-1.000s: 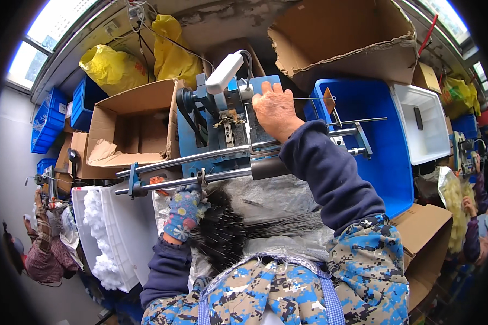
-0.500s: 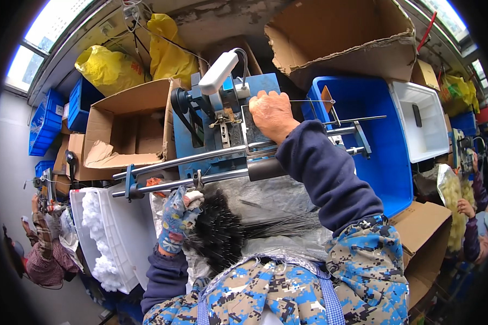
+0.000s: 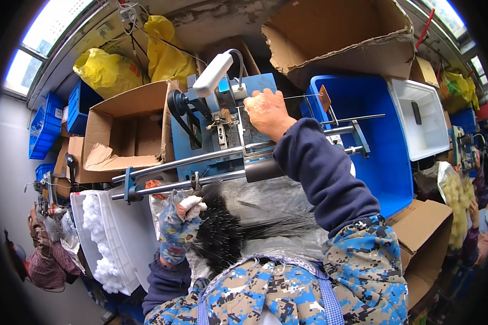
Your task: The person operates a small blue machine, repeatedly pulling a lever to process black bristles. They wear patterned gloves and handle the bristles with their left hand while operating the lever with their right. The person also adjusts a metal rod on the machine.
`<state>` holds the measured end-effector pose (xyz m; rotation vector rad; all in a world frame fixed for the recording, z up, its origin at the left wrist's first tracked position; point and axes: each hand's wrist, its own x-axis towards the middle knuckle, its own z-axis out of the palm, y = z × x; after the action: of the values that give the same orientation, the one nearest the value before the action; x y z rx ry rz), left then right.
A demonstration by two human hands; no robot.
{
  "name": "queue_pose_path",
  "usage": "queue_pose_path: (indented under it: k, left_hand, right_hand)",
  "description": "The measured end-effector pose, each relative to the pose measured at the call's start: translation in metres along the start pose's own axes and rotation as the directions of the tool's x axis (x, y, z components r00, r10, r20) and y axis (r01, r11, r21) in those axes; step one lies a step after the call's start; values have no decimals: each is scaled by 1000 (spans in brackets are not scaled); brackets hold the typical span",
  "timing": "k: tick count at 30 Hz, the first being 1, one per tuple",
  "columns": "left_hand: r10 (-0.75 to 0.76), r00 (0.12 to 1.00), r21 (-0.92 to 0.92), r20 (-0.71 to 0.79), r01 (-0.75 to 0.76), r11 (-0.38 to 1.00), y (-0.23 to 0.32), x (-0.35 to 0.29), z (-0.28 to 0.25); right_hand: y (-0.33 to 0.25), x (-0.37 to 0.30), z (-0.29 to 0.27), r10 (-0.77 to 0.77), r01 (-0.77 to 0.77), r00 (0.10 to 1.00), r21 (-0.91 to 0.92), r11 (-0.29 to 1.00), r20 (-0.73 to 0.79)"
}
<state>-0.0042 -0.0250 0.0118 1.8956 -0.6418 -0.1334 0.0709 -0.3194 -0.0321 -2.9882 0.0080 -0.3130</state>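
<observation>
My right hand is closed over the carriage of a blue bench machine. Its fingertips are hidden, and a thin wire runs from beside it to the right, past a small brown plate. My left hand, in a worn patterned glove with pale wrapped fingertips, is curled just below the front steel rail. Whatever its fingers may hold cannot be made out. Beside it lies a bundle of black-bristled wire brushes, their thin wire stems reaching right across a grey plastic sheet.
A white bin with fluffy white brushes stands at left. An open cardboard box is behind it. At right are a deep blue bin, a white tub and a carton. Other people work at both far sides.
My left hand has drawn slightly down and away from the rail, its wrapped fingertips turned more to the right. The wire by my right hand no longer shows its looped end beyond the brown plate.
</observation>
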Motion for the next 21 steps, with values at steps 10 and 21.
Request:
queue_pose_path:
  k: [10,21]
  left_hand:
    - [-19,1000,77,-16,20,997,-4,-7,-17]
    - [13,988,-38,151,-7,999,0,1,3]
  right_hand:
    - [9,-43,-27,61,-61,995,0,998,-80]
    - [-11,-46,-25,149,-160,986,153,975,76]
